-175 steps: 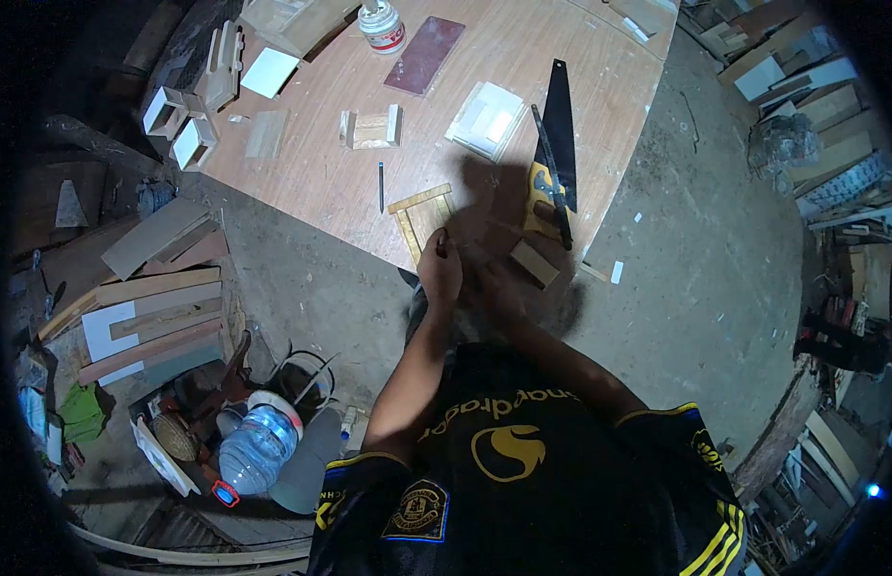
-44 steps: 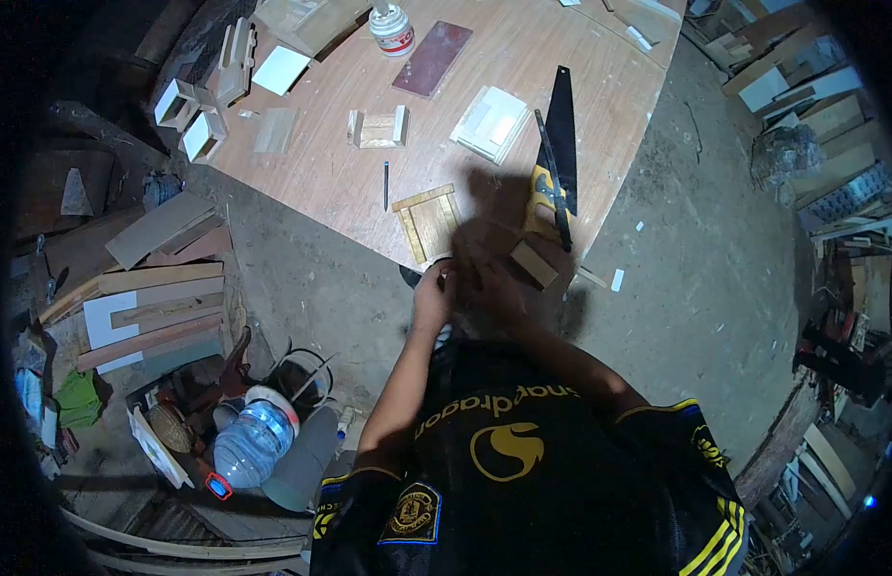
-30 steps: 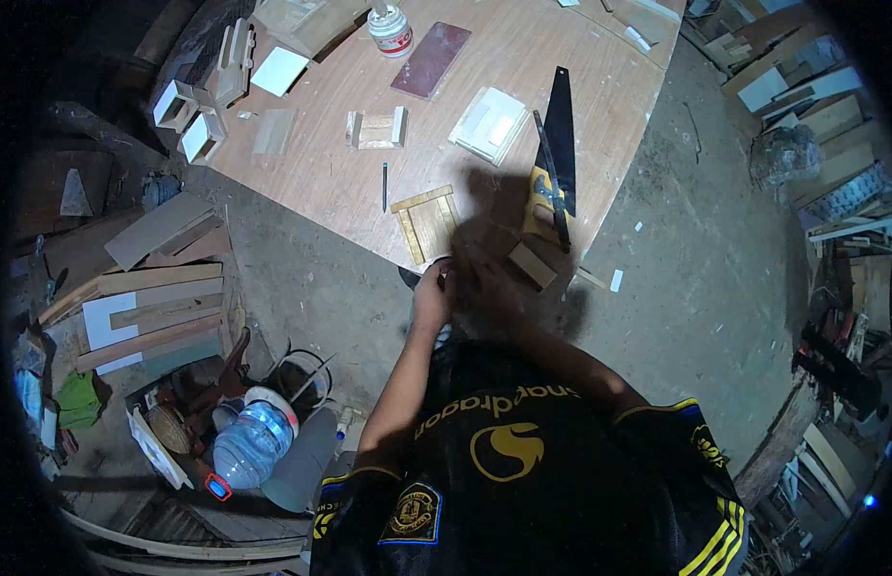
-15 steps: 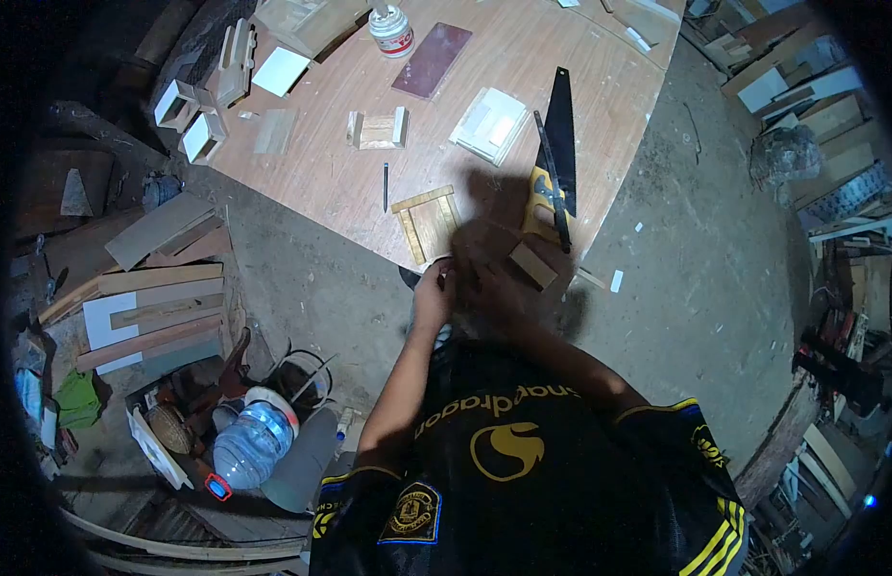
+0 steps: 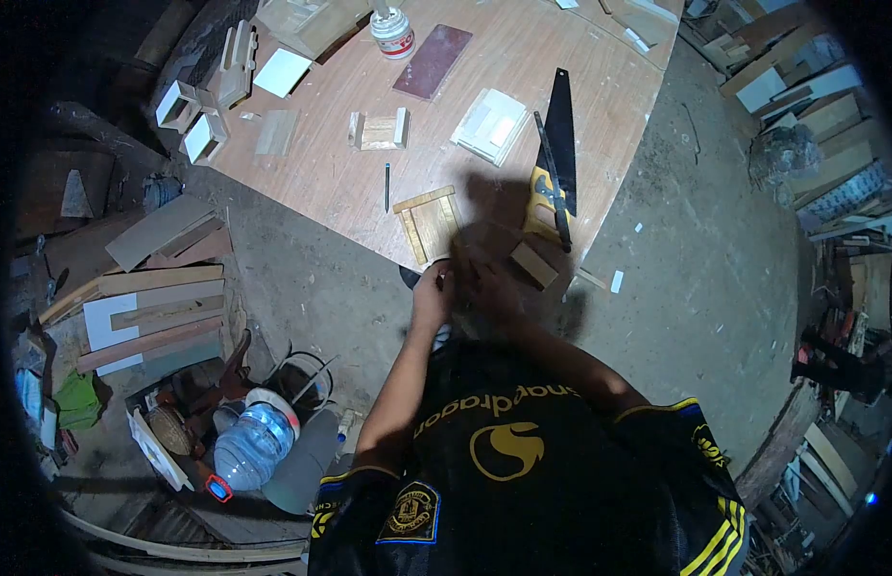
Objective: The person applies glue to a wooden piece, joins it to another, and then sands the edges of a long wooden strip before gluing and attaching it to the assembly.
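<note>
My left hand [image 5: 433, 296] is at the table's near corner, its fingers curled around something dark and small that I cannot make out. Close on its right, in shadow, is my right hand [image 5: 491, 288]; its fingers are too dark to read. Just beyond my left hand lies a small wooden frame-like panel [image 5: 432, 226] with raised strips along its edges. A pencil [image 5: 387, 187] lies to the left of the panel. Right of my right hand, a brown wooden block [image 5: 534, 265] rests near the table edge.
On the table [image 5: 340, 173] are a handsaw [image 5: 561, 125] with a yellow handle, a dark file-like tool [image 5: 550, 173], stacked white pieces [image 5: 491, 125], a small wooden piece [image 5: 379, 132], a maroon board [image 5: 433, 60] and a glue jar [image 5: 393, 36]. A water bottle [image 5: 254, 446] stands lower left.
</note>
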The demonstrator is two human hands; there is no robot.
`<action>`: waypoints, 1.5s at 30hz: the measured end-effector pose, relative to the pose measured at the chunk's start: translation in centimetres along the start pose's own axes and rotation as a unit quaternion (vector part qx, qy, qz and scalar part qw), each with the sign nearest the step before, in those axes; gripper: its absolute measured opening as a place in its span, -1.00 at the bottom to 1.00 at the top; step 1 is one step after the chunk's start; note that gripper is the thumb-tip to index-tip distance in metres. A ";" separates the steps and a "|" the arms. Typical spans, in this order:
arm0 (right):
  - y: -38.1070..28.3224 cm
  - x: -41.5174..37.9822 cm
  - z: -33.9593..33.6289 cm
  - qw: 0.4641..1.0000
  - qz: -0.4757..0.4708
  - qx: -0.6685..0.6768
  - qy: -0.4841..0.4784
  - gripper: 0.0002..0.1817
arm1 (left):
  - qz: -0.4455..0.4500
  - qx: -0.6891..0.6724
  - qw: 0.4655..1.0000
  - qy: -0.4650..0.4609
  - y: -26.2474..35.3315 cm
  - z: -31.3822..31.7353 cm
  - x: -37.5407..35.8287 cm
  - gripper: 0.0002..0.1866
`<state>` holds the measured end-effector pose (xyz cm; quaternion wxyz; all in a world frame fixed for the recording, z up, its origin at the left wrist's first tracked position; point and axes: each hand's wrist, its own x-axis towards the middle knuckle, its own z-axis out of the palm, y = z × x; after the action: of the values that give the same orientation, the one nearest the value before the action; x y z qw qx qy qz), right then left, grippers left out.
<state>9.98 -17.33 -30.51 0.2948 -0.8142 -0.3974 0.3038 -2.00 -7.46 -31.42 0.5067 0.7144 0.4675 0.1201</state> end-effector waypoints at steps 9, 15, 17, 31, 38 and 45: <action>0.2 0.0 0.1 0.999 -0.023 0.039 0.027 -0.38 | 0.052 0.026 0.998 0.028 -0.9 0.2 0.0 -0.71; -0.1 -0.1 -0.2 1.000 -0.018 0.007 0.018 -0.39 | 0.000 0.008 1.000 -0.007 -0.3 -0.1 0.0 -0.70; 0.1 0.1 0.0 0.999 -0.031 0.004 0.027 -0.39 | -0.010 0.010 1.000 -0.009 -0.2 -0.2 -0.1 -0.70; 0.1 0.1 -0.1 0.999 0.004 0.034 0.002 -0.34 | -0.002 0.016 1.000 0.003 -1.9 0.3 0.2 -0.69; 0.7 0.2 0.3 1.000 0.009 0.008 -0.027 -0.32 | 0.015 -0.020 1.000 0.008 -1.6 0.3 0.2 -0.71; 0.6 0.1 0.0 1.000 -0.008 0.019 -0.008 -0.39 | 0.008 -0.006 1.000 0.004 -0.5 -0.2 0.1 -0.72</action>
<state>10.26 -17.51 -30.96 0.3096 -0.8027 -0.4006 0.3151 -2.36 -7.25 -31.76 0.5080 0.7145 0.4632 0.1294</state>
